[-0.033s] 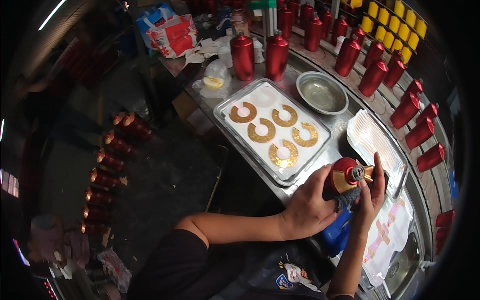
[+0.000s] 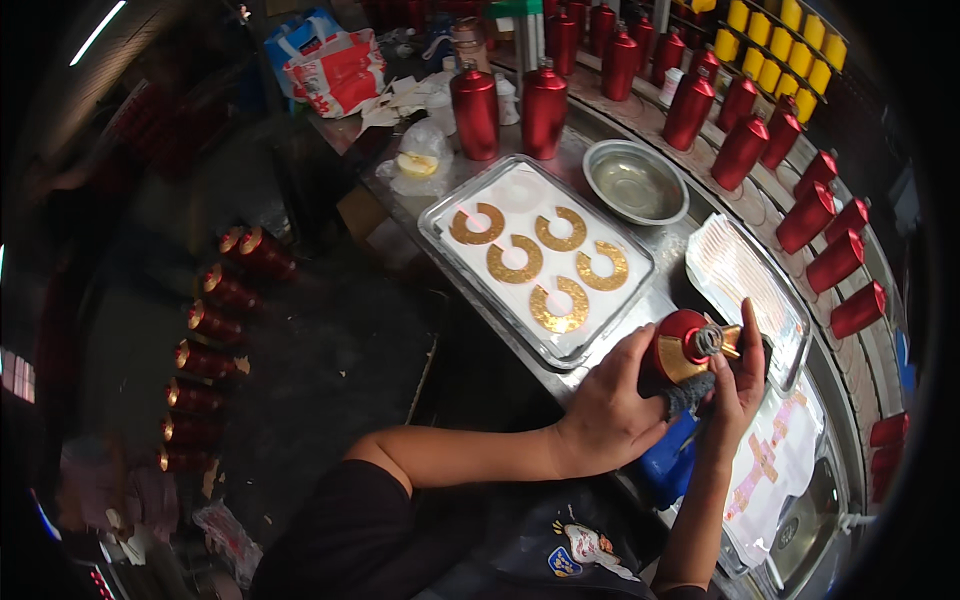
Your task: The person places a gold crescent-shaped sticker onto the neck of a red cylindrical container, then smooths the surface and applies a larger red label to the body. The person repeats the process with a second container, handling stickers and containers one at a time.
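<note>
A shallow metal tray (image 2: 440,232) on the steel counter (image 2: 672,245) holds five gold crescent-shaped labels (image 2: 516,259). Beside it stands an empty metal bowl (image 2: 635,181). Two upright red bottles (image 2: 510,108) stand behind the tray; further red bottles (image 2: 810,215) line the counter's curved far edge, yellow bottles (image 2: 790,45) beyond.

My left hand (image 2: 612,410) sits at the near right of the scene, its bare forearm running in from the near left, elbow bent, a dark short sleeve at the upper arm. The fingers curl to the right and the thumb points away from me, closed in a grip. My right hand (image 2: 738,385) rises from the near edge, forearm almost vertical, palm facing left, fingers extended upward and pressed inward opposite the left hand.
</note>
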Action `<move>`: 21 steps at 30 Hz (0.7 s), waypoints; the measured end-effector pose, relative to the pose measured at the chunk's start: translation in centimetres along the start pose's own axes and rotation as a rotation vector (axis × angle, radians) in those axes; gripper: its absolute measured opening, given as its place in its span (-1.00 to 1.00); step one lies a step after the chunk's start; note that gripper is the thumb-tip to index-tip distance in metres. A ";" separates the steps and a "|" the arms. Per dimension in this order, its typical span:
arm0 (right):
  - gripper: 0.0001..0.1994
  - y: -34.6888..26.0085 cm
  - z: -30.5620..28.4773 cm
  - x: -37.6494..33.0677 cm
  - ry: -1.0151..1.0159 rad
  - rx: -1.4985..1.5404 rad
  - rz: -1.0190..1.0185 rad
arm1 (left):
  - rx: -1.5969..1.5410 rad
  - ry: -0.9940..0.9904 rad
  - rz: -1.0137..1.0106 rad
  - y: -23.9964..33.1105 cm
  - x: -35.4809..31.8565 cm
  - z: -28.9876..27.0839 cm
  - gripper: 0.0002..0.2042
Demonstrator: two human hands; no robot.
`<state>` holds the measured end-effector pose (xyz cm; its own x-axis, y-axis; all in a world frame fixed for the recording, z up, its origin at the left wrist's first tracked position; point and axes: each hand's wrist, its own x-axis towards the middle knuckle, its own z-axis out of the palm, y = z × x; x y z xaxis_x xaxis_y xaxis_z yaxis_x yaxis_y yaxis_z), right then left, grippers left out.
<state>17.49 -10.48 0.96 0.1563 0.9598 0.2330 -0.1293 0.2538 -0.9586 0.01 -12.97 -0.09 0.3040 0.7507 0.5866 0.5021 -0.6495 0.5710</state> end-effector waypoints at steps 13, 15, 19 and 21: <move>-0.32 -0.1 -0.3 -0.3 -0.008 0.115 0.006 | -0.473 -0.169 -0.200 -3.3 4.4 0.6 -0.19; -0.31 -0.2 -0.5 -0.7 -0.004 0.083 -0.001 | -0.896 -0.521 -0.505 -4.8 5.9 -1.0 -0.05; -0.29 -0.3 -0.3 -1.8 -0.032 0.003 -0.040 | -0.784 -0.466 -0.264 -5.3 5.3 -1.9 0.00; -0.28 -0.3 0.0 -2.1 0.001 0.039 -0.037 | -0.443 -0.405 -0.169 -5.0 4.6 -1.4 -0.04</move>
<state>17.21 -12.53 0.73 0.1624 0.9497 0.2677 -0.1616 0.2933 -0.9423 -2.27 -6.43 0.51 0.5764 0.7771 0.2526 0.2128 -0.4412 0.8718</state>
